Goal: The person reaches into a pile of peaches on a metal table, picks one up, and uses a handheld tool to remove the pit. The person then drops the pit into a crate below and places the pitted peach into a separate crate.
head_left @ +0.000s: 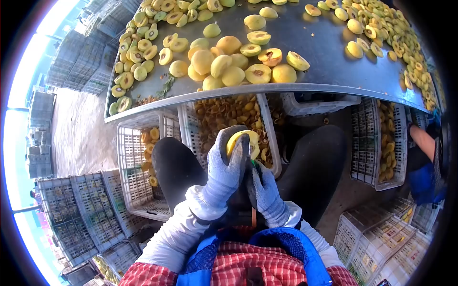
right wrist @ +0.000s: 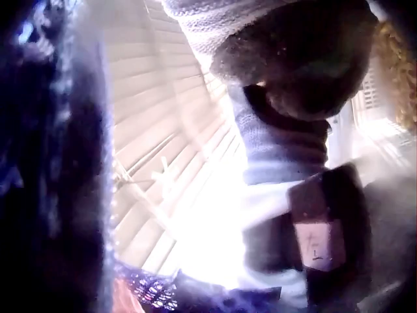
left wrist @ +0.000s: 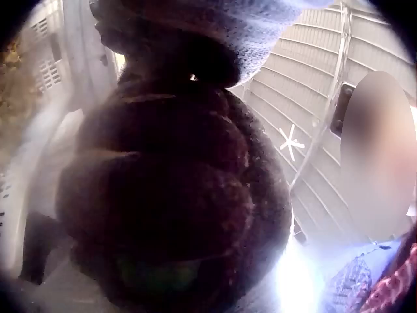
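Observation:
In the head view, my left hand [head_left: 224,162], in a pale glove with dark fingers, holds a yellow fruit [head_left: 243,139] above a crate. Just right of and below it, my right hand [head_left: 268,193] grips a slim tool with a green part [head_left: 253,164], its upper end against the fruit. The fingers partly hide that end. A dark gloved fist fills the left wrist view; whose it is, I cannot tell. A band with a pale label [right wrist: 319,244] crosses the other forearm in the right wrist view, below dark glove fabric.
Ahead, a metal table [head_left: 315,52] bears whole and halved yellow fruit [head_left: 222,66]. Beneath its edge stands a crate [head_left: 272,143] of brown and yellow pieces, with more crates [head_left: 136,176] at both sides. My knees flank the hands. Another person's arm [head_left: 423,141] shows far right.

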A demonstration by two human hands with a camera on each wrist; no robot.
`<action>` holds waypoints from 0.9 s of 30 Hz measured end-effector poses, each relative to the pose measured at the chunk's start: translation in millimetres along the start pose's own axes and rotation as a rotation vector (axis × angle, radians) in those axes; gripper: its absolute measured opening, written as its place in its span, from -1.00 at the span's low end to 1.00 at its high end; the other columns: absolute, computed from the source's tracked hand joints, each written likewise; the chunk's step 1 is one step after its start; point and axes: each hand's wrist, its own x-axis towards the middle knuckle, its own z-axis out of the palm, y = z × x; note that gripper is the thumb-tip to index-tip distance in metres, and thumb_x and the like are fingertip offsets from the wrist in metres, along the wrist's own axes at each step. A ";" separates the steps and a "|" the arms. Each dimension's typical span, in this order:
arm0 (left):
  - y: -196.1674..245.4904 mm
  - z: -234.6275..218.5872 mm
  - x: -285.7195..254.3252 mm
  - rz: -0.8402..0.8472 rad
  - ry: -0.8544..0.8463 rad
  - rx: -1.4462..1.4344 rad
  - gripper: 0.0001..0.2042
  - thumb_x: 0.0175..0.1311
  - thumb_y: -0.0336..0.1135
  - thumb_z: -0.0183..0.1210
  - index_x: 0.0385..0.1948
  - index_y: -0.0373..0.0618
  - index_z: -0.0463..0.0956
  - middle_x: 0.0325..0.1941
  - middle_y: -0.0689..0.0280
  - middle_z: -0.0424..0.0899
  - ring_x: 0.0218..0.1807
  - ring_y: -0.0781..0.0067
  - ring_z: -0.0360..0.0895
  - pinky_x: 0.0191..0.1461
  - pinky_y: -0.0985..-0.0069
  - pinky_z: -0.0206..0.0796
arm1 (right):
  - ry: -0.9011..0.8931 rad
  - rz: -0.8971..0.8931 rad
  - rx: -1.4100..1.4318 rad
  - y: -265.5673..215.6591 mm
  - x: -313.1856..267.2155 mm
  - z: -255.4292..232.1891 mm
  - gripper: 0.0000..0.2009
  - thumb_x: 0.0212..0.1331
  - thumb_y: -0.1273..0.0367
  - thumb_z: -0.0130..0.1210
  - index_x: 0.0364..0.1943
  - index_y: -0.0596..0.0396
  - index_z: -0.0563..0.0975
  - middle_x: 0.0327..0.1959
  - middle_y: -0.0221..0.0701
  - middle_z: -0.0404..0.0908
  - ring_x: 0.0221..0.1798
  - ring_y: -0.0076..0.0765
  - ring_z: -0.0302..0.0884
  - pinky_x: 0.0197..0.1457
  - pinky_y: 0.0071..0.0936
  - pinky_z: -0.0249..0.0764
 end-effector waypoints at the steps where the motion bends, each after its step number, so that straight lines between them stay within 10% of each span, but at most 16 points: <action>1: 1.3 0.4 0.1 -0.019 -0.019 -0.026 -0.74 0.30 -0.27 0.11 -0.10 -0.25 0.45 -0.26 0.17 0.59 -0.26 0.48 0.53 -0.12 0.55 0.38 | -0.030 0.034 0.051 3.5 -4.0 4.8 -0.56 0.14 0.49 0.04 0.14 0.29 0.31 0.00 0.06 0.40 -0.10 0.05 0.46 -0.08 -0.22 0.44; 4: 6.1 -1.0 -0.5 -0.093 -0.090 -0.143 -0.73 0.31 -0.26 0.09 -0.09 -0.25 0.46 -0.24 0.22 0.59 -0.26 0.53 0.52 -0.14 0.56 0.38 | -0.402 0.446 0.368 -2.5 1.2 -12.2 -0.49 0.10 0.50 0.07 0.19 0.29 0.27 0.03 0.08 0.37 -0.08 0.05 0.44 -0.06 -0.20 0.43; 7: 12.3 -7.4 4.0 -0.162 -0.230 -0.274 -0.72 0.34 -0.24 0.06 -0.07 -0.24 0.46 -0.22 0.27 0.58 -0.26 0.57 0.50 -0.15 0.58 0.38 | -0.642 1.092 1.386 -23.4 23.4 -30.0 -0.65 0.23 0.17 0.00 -0.05 0.13 0.41 -0.27 -0.25 0.46 -0.36 -0.23 0.45 -0.32 -0.40 0.41; 9: 7.9 -11.2 7.3 -0.188 -0.336 -0.292 -0.71 0.35 -0.22 0.04 -0.05 -0.24 0.46 -0.20 0.30 0.58 -0.24 0.59 0.49 -0.14 0.59 0.37 | -0.697 0.875 2.560 -13.7 23.0 -18.8 -0.59 0.27 -0.04 -0.10 -0.22 0.03 0.45 -0.46 -0.43 0.43 -0.52 -0.39 0.38 -0.47 -0.52 0.34; 14: -44.6 -5.6 -10.2 -0.614 -0.025 -0.916 -0.63 0.33 -0.02 0.04 -0.09 -0.16 0.46 -0.22 0.26 0.58 -0.19 0.44 0.53 -0.06 0.51 0.41 | -0.672 0.763 2.479 -19.8 23.9 -10.5 -0.52 0.29 -0.16 -0.26 -0.34 -0.06 0.42 -0.62 -0.56 0.29 -0.64 -0.51 0.25 -0.61 -0.58 0.23; 17: -53.7 -55.2 -12.2 -0.451 0.314 -0.319 -0.60 0.28 -0.02 0.12 -0.07 -0.15 0.43 -0.25 0.22 0.57 -0.23 0.38 0.54 -0.09 0.47 0.43 | -0.466 1.110 2.382 -24.2 28.5 -12.7 -0.51 0.34 -0.09 -0.26 -0.36 0.07 0.39 -0.72 -0.51 0.26 -0.76 -0.60 0.17 -0.76 -0.67 0.16; 20: -66.5 -168.1 -6.4 0.302 0.508 0.672 -0.50 0.21 -0.06 0.15 0.09 -0.19 0.35 -0.18 0.07 0.56 -0.19 0.19 0.56 -0.11 0.36 0.43 | -0.586 1.086 2.365 -4.9 18.6 1.4 -0.50 0.34 -0.10 -0.26 -0.26 0.06 0.44 -0.70 -0.52 0.26 -0.74 -0.60 0.16 -0.74 -0.65 0.14; 21: -64.2 -197.4 3.6 0.049 0.523 0.342 -0.42 0.13 -0.06 0.23 0.13 -0.19 0.32 -0.16 0.03 0.56 -0.17 0.10 0.56 -0.06 0.31 0.43 | -0.650 1.033 2.397 -1.9 18.4 4.1 -0.50 0.33 -0.10 -0.26 -0.24 0.06 0.45 -0.69 -0.52 0.26 -0.74 -0.60 0.17 -0.74 -0.65 0.14; 23: -50.6 -229.5 15.0 -0.428 0.362 1.270 -0.42 0.06 -0.13 0.28 0.10 -0.22 0.36 -0.12 0.01 0.56 -0.14 0.03 0.57 0.02 0.27 0.39 | -0.614 1.131 2.156 -2.3 23.0 3.7 -0.56 0.33 -0.05 -0.19 -0.24 0.05 0.47 -0.69 -0.54 0.27 -0.74 -0.59 0.17 -0.72 -0.63 0.16; 25: -42.2 -200.0 39.8 0.083 0.410 0.987 -0.56 0.13 -0.22 0.24 0.05 -0.15 0.42 -0.15 0.04 0.57 -0.08 0.13 0.55 0.03 0.31 0.38 | -0.586 1.210 1.947 -5.0 31.5 5.1 -0.59 0.32 -0.03 -0.15 -0.24 0.04 0.47 -0.69 -0.55 0.26 -0.74 -0.59 0.17 -0.71 -0.64 0.17; 26: -33.8 -176.1 61.8 0.069 0.355 0.822 -0.57 0.12 -0.25 0.26 0.04 -0.13 0.44 -0.15 0.09 0.57 -0.06 0.13 0.54 0.01 0.34 0.38 | -0.586 1.260 1.928 -4.6 34.3 7.3 -0.61 0.30 -0.02 -0.10 -0.24 0.03 0.47 -0.67 -0.55 0.31 -0.72 -0.58 0.21 -0.69 -0.64 0.18; 27: -17.2 -149.2 87.4 0.224 0.270 0.868 -0.62 0.16 -0.34 0.24 0.02 -0.21 0.46 -0.17 0.21 0.60 -0.22 0.47 0.51 -0.13 0.53 0.36 | -0.577 1.267 1.835 -4.3 36.8 7.9 -0.61 0.29 -0.02 -0.09 -0.24 0.02 0.47 -0.66 -0.54 0.33 -0.72 -0.58 0.21 -0.68 -0.64 0.18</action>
